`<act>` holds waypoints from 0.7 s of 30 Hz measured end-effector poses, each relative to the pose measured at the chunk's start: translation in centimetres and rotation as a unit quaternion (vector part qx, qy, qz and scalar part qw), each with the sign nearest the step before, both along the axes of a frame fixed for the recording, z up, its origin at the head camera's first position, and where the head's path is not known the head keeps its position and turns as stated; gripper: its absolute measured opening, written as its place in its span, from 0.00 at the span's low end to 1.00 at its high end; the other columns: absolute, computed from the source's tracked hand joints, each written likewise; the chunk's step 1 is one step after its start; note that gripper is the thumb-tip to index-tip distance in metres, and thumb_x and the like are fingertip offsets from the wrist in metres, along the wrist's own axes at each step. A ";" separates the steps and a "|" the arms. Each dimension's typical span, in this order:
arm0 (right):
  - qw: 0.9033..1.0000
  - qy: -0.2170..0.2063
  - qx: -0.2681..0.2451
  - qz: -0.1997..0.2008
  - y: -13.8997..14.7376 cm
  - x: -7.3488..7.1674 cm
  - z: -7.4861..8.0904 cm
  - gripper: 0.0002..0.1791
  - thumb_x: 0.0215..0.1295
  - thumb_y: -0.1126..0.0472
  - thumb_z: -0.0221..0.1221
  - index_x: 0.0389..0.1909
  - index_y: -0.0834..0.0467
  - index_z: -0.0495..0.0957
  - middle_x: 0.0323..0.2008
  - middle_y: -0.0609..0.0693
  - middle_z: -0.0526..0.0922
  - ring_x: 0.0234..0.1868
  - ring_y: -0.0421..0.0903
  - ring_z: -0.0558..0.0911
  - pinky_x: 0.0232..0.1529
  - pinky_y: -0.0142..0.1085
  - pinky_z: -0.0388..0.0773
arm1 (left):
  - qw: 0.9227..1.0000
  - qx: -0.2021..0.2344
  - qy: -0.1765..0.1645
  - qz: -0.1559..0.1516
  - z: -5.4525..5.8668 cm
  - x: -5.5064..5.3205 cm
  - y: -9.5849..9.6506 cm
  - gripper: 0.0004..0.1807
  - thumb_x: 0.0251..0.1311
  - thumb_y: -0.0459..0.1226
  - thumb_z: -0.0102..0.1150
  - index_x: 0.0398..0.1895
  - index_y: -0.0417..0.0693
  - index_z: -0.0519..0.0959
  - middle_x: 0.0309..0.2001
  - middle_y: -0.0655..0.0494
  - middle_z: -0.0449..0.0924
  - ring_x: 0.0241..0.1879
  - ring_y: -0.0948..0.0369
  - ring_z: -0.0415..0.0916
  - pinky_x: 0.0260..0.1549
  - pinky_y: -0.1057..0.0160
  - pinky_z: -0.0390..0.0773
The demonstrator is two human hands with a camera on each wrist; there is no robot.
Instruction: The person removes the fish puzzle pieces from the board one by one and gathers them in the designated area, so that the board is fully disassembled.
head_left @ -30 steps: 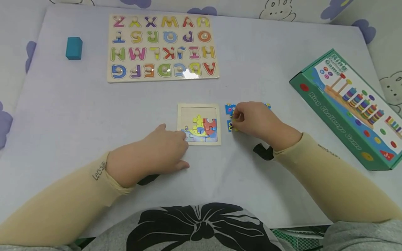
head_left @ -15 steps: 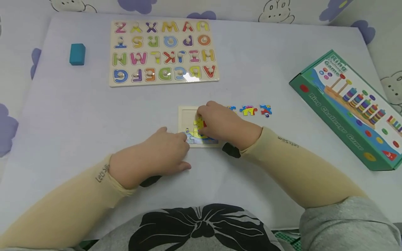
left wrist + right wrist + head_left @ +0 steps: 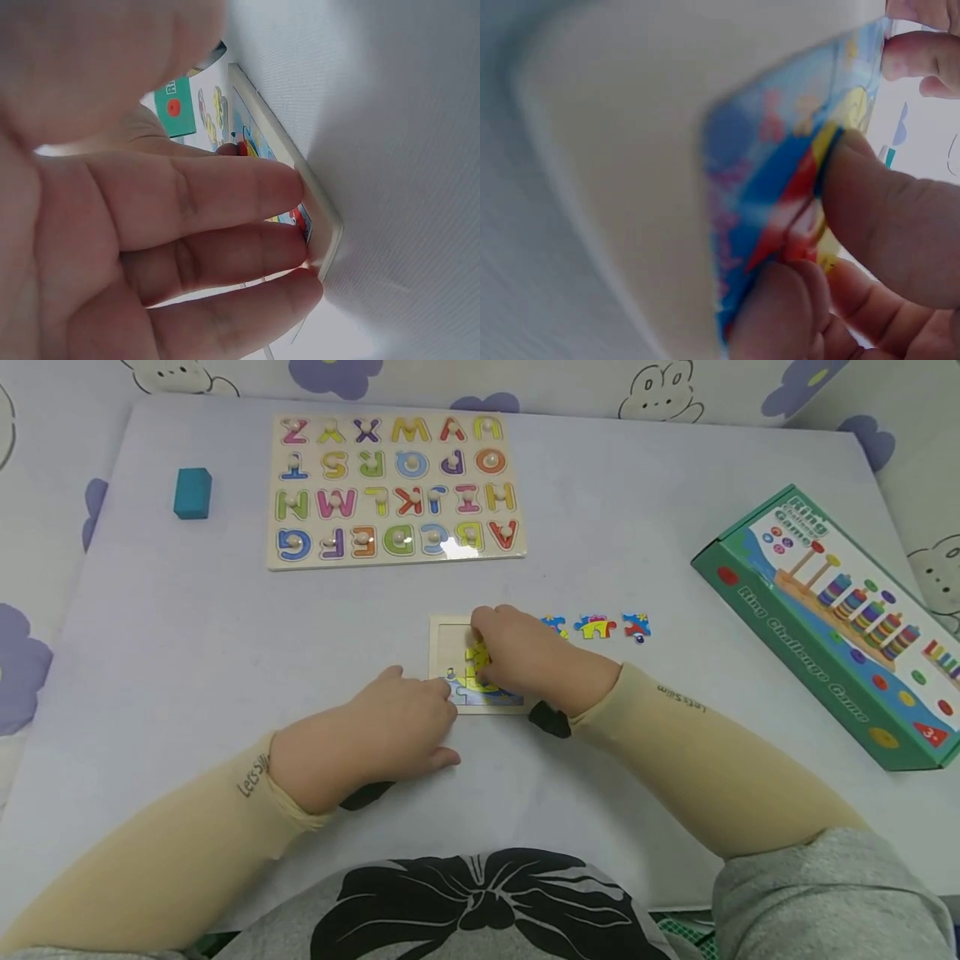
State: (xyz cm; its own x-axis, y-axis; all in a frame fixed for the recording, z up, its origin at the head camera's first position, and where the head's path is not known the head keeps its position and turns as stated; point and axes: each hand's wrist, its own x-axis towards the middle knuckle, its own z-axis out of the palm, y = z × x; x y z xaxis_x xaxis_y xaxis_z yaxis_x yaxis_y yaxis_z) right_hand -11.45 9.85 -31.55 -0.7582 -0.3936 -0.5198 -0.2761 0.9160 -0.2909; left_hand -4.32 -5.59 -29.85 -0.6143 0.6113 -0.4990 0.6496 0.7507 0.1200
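Note:
A small wooden puzzle tray [image 3: 442,631] lies mid-table, partly filled with jigsaw pieces of a yellow, red and blue picture. My left hand [image 3: 375,727] lies at its left edge, fingers extended; in the left wrist view its fingertips [image 3: 281,187] touch the tray's rim. Over the tray's right half, my right hand [image 3: 525,656] pinches a jigsaw piece between thumb and fingers; the right wrist view shows the thumb [image 3: 870,202] against the picture. The pinched piece's outline is mostly hidden. Loose jigsaw pieces [image 3: 595,627] lie in a row just right of the tray.
An alphabet peg board [image 3: 397,489] stands farther back, with a teal block [image 3: 192,493] to its left. At the right lies a green Ring Challenge Game box [image 3: 825,627]. A white cloth covers the table, whose near edge meets the person's body.
My right hand has moved left from the loose pieces to the tray, taking one jigsaw piece along. In the last half second it stays nearly in place. The left hand keeps its place at the tray.

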 end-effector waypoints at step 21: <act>0.974 -0.040 -0.135 -0.177 8.7 -0.5 1.7 0.11 0.65 0.63 0.60 0.47 0.57 0.75 0.36 0.55 0.76 0.33 0.48 0.79 0.35 0.35 0.78 | 1.000 0.011 0.016 -0.006 -0.1 0.1 0.0 0.27 0.61 0.57 0.57 0.47 0.43 0.82 0.40 0.52 0.79 0.35 0.57 0.76 0.48 0.48 0.76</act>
State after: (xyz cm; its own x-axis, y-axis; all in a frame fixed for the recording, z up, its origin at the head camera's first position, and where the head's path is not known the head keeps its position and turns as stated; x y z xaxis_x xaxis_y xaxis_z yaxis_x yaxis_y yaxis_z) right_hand -11.91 18.59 -29.84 -0.8327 -0.2455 -0.4963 0.0761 0.8371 -0.5417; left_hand -4.22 -5.62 -29.92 -0.6222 0.6300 -0.4646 0.6628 0.7398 0.1156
